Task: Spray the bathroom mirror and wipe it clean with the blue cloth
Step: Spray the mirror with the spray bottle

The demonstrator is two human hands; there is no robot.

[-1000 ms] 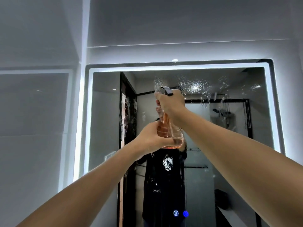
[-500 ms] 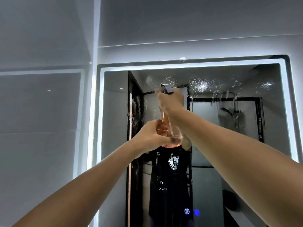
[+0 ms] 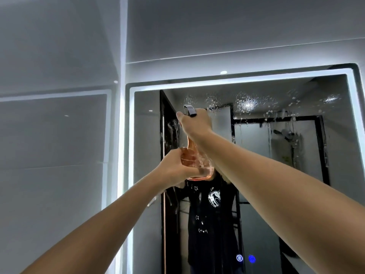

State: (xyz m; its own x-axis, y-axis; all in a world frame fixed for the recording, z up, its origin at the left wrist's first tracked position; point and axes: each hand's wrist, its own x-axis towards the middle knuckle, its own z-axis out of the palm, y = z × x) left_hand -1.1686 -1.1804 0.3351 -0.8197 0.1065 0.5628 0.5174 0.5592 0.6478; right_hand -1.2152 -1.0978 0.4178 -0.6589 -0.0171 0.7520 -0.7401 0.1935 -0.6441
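Both arms raised toward the mirror [image 3: 308, 194]. Spray bottle [image 3: 199, 165] held upright between the two hands, in front of the glass near its upper left part. Right hand [image 3: 194, 125] closed around the bottle's neck just under the dark spray head [image 3: 190, 110], fingers wrapped to the far side. Left hand [image 3: 177, 169] cups the bottle's round base from the left, fingers curled around it. Bottle is clear, pinkish-orange, slim neck widening to a bulbous bottom; liquid level cannot be told. Droplets [image 3: 245, 103] speckle the mirror's top band, some streaking downward. Mirror edge glows white; two small blue icons [image 3: 245, 258] lit near its bottom.
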